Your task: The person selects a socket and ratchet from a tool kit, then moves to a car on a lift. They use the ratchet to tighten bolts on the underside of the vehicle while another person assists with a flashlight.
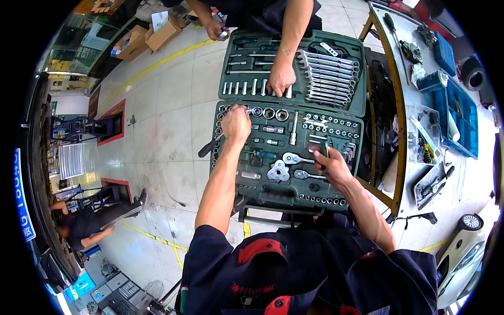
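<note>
A large dark green tool case (286,195) lies open in front of me, filled with sockets, ratchets and bits. My left hand (235,125) is closed around a small metal socket piece (248,111) at the case's upper left, beside a row of big sockets (269,113). My right hand (329,163) pinches a small dark bit holder over the lower right tray, next to two ratchets (294,158). Across the case, another person's hand (281,80) rests on the lid's socket row, near a rack of wrenches (329,77). That person's other hand (216,29) holds a small metal part.
A yellow-framed workbench (396,113) stands to the right with blue bins (451,100), tools and parts on it. Cardboard boxes (157,34) sit at the far left on the tiled floor. A person (86,228) crouches at the lower left by a vehicle. A white car's wheel (471,222) is at lower right.
</note>
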Available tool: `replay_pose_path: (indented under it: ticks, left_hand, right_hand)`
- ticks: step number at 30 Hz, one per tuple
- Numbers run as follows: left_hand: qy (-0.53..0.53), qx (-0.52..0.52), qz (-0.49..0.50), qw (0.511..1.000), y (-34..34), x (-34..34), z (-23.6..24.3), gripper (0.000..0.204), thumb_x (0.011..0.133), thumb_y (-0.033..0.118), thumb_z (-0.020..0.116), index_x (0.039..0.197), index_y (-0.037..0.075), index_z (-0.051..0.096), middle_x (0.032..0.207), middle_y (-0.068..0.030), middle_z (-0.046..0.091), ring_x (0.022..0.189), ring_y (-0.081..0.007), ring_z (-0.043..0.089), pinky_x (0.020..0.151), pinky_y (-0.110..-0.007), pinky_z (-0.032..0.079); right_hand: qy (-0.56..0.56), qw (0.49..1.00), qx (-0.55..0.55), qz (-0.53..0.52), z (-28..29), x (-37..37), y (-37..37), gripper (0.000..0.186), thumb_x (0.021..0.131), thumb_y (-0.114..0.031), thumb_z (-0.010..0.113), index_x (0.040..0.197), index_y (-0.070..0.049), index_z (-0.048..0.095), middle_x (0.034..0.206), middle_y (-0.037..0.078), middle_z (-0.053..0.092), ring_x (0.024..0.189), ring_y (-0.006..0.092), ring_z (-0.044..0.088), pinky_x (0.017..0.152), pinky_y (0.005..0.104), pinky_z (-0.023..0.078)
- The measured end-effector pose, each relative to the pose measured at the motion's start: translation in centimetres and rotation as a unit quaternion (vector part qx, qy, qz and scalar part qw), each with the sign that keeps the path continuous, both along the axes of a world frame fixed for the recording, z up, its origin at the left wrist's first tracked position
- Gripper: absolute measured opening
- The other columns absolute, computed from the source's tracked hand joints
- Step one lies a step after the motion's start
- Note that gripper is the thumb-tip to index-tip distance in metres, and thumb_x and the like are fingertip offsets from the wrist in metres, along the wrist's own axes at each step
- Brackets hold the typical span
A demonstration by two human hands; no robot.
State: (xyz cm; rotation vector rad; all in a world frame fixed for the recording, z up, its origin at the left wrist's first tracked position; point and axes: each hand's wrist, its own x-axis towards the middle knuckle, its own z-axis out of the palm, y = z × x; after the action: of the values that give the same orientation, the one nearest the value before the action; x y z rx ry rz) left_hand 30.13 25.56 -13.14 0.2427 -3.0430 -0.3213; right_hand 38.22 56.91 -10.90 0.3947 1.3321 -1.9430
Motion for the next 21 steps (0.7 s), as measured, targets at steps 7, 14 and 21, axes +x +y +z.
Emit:
replay_pose_path:
  ticks: [7,14,21]
  left_hand:
    - [-0.092,-0.024,0.041,0.995,1.4,1.4,2.7,0.031,0.089,0.03,0.07,0.107,0.005,0.067,0.097,-0.0164,0.071,0.083,-0.0372,0.07,0.071,-0.048,0.055]
    - [-0.105,0.266,-0.013,0.958,9.9,11.3,13.1,0.032,0.106,0.034,0.044,0.119,0.006,0.052,0.102,-0.0203,0.067,0.094,-0.0389,0.066,0.08,-0.045,0.05]
    - [-0.057,0.466,0.033,0.882,15.9,16.3,17.2,0.032,0.108,0.033,0.042,0.108,0.003,0.053,0.081,-0.0047,0.055,0.072,-0.0109,0.049,0.062,-0.027,0.042]
  right_hand:
    - [0.004,0.995,-0.085,-0.042,0.6,2.5,3.6,0.025,0.101,-0.016,0.058,0.12,-0.001,0.061,0.086,0.001,0.058,0.067,0.0083,0.047,0.062,0.0247,0.041]
    - [0.142,0.985,-0.069,0.07,5.3,-0.1,1.9,0.029,0.098,-0.012,0.06,0.125,-0.003,0.062,0.074,-0.005,0.058,0.058,0.0038,0.038,0.053,0.0215,0.031]
    - [0.235,0.95,-0.192,0.071,11.8,-1.0,0.7,0.019,0.102,-0.019,0.059,0.114,-0.004,0.056,0.103,0.007,0.069,0.073,0.0055,0.051,0.062,0.0206,0.043]
